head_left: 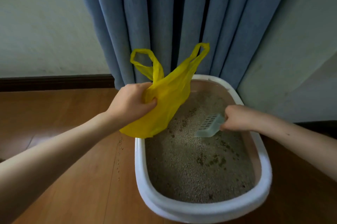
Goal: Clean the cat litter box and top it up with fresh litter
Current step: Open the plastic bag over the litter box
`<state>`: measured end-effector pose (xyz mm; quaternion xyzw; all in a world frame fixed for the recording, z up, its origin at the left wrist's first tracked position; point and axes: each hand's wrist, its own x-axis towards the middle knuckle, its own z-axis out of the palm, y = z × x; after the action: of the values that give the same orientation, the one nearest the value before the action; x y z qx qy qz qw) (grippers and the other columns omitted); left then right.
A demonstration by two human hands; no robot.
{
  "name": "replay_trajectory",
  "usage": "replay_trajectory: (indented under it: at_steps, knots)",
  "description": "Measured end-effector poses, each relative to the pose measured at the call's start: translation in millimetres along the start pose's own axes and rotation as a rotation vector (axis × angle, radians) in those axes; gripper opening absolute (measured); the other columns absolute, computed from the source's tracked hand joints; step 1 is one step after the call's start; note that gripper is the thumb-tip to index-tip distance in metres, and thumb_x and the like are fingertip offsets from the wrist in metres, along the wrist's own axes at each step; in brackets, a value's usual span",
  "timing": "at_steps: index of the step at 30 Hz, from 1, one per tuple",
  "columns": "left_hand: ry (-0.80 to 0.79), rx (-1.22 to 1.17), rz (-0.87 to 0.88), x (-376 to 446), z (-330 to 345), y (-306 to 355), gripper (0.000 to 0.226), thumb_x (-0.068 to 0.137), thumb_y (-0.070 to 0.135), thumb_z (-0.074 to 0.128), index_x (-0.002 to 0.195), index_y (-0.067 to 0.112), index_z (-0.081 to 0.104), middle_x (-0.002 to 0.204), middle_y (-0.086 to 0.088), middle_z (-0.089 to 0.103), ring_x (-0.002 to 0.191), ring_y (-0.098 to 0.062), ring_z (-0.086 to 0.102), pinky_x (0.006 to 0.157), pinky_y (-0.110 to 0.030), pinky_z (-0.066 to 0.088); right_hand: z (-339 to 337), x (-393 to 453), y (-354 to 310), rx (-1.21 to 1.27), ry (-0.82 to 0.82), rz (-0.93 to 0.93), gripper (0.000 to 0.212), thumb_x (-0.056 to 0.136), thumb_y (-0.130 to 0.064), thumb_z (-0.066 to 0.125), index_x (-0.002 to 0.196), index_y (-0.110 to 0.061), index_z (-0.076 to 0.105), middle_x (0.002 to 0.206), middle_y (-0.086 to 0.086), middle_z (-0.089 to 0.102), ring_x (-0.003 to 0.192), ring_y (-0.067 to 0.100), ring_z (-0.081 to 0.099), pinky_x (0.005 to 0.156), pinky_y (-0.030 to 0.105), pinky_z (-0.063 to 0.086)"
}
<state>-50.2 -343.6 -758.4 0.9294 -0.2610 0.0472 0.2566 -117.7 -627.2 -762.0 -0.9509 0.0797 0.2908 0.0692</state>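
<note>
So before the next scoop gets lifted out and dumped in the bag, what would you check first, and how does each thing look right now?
1. Left hand has a firm grip on the yellow bag: ok, its fingers are bunched round the plastic.
2. Bag mouth open enough to take a scoop: not ok, it is gathered shut in the fist.
3. Right hand holds the scoop: ok.
4. Scoop down at the litter: ok, its front edge meets the surface.
5. Bag close to the litter box: ok, it hangs over the far left rim.
6. Clumps in the scoop: cannot tell.
</note>
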Motion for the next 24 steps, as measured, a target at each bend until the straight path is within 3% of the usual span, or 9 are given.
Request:
replay_trajectory:
  at_steps: [4,11,15,20,24]
  knots:
    - [0.025,0.040,0.042,8,-7,-4,0.029,0.079,0.042,0.053,0.083,0.015,0.063,0.064,0.003,0.059,0.060,-0.009,0.054,0.051,-0.024,0.035,10,9,0,0.017,-0.069,0.004,0.013,0.087,-0.027,0.063,0.087,-0.015,0.058,0.080,0.000,0.055,0.068,0.012,0.052,0.054,0.022,0.039]
    - [0.064,0.063,0.017,9,-20,-10,0.035,0.079,0.044,0.053,0.092,0.014,0.066,0.068,-0.001,0.062,0.061,-0.015,0.057,0.056,-0.038,0.047,50,40,-16,0.112,0.019,-0.075,0.021,0.090,-0.020,0.057,0.107,-0.009,0.063,0.085,-0.001,0.057,0.076,0.013,0.056,0.056,0.020,0.042]
    - [0.069,0.113,0.020,7,-25,-15,0.037,0.079,0.044,0.053,0.094,0.013,0.066,0.067,-0.002,0.062,0.061,-0.019,0.057,0.055,-0.035,0.044,47,38,-18,0.183,0.120,-0.134,0.002,0.092,-0.019,0.056,0.089,-0.019,0.057,0.073,-0.009,0.051,0.066,0.008,0.054,0.050,0.018,0.038]
    - [0.071,0.131,0.014,12,-25,-15,0.035,0.079,0.045,0.052,0.090,0.014,0.065,0.064,0.001,0.056,0.058,-0.014,0.053,0.052,-0.028,0.038,33,33,-23,0.290,0.210,-0.174,0.020,0.093,-0.021,0.057,0.075,-0.024,0.050,0.068,-0.009,0.056,0.056,0.007,0.055,0.044,0.020,0.037]
    - [0.058,0.149,0.034,14,-19,-10,0.035,0.078,0.045,0.052,0.088,0.014,0.064,0.060,0.004,0.053,0.056,-0.011,0.050,0.050,-0.027,0.036,12,25,-11,0.110,0.110,-0.150,0.028,0.087,-0.029,0.065,0.067,-0.023,0.048,0.064,-0.007,0.050,0.054,0.007,0.047,0.044,0.018,0.031]
